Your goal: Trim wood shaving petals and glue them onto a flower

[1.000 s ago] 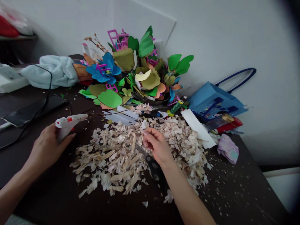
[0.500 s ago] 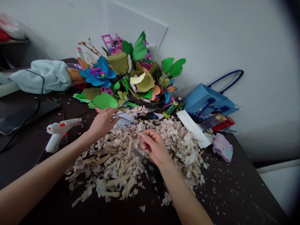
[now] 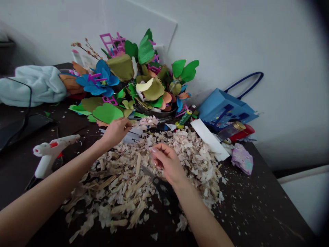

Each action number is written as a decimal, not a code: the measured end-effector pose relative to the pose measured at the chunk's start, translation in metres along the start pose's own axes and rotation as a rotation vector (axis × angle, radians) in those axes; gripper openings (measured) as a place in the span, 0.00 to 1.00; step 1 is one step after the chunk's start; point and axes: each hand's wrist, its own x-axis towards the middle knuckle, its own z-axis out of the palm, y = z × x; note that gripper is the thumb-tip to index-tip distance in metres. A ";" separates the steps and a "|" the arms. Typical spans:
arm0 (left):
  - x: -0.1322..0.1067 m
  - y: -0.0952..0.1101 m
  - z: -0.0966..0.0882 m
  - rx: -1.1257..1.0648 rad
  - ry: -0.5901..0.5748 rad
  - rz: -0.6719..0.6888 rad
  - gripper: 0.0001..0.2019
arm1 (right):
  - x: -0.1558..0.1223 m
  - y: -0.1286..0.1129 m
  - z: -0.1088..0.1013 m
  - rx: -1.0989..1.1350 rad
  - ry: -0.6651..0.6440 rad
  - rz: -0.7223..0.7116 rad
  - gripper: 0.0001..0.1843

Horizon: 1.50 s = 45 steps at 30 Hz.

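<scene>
My left hand (image 3: 115, 130) reaches across a dark table (image 3: 257, 206) and pinches the thin wire stem of a small pale husk flower (image 3: 149, 121) lying near a heap of paper flowers (image 3: 133, 79). My right hand (image 3: 166, 163) hovers over a big pile of pale husk scraps (image 3: 144, 171), fingers curled round a small piece that I cannot make out. Black scissors (image 3: 164, 190) lie on the pile just under that hand. A white glue gun (image 3: 48, 154) stands on the table at the left, away from both hands.
A blue bag (image 3: 223, 108) leans on the wall at the right, with a white strip (image 3: 209, 139), a red-and-gold bottle (image 3: 238, 132) and crumpled purple paper (image 3: 241, 159) beside it. A light blue cloth (image 3: 33, 84) and black cables (image 3: 23, 116) lie far left.
My left hand let go of the glue gun, which stays standing on the table, and reached forward to the small flower's wire stem. My right hand stayed over the pile.
</scene>
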 end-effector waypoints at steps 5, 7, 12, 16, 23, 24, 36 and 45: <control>-0.031 0.024 -0.015 -0.080 0.076 0.186 0.08 | -0.008 -0.016 -0.003 -0.074 0.042 -0.095 0.13; -0.043 0.033 -0.018 -0.093 0.134 0.261 0.08 | -0.013 -0.023 -0.004 -0.137 0.051 -0.157 0.11; -0.057 0.050 -0.023 -0.020 0.242 0.432 0.08 | -0.028 -0.036 -0.005 -0.337 0.073 -0.274 0.09; -0.059 0.055 -0.025 0.106 0.305 0.582 0.06 | -0.036 -0.043 -0.002 -0.479 0.079 -0.358 0.06; -0.065 0.059 -0.024 0.126 0.284 0.726 0.09 | -0.045 -0.060 -0.003 -0.784 0.022 -0.407 0.07; -0.066 0.060 -0.025 0.115 0.280 0.729 0.09 | -0.044 -0.063 -0.003 -0.838 0.007 -0.412 0.07; -0.072 0.067 -0.032 0.042 0.228 0.762 0.13 | -0.020 -0.102 0.004 -1.376 -0.227 -0.332 0.10; -0.074 0.069 -0.034 -0.035 0.169 0.709 0.15 | -0.011 -0.100 0.003 -1.374 -0.325 -0.303 0.10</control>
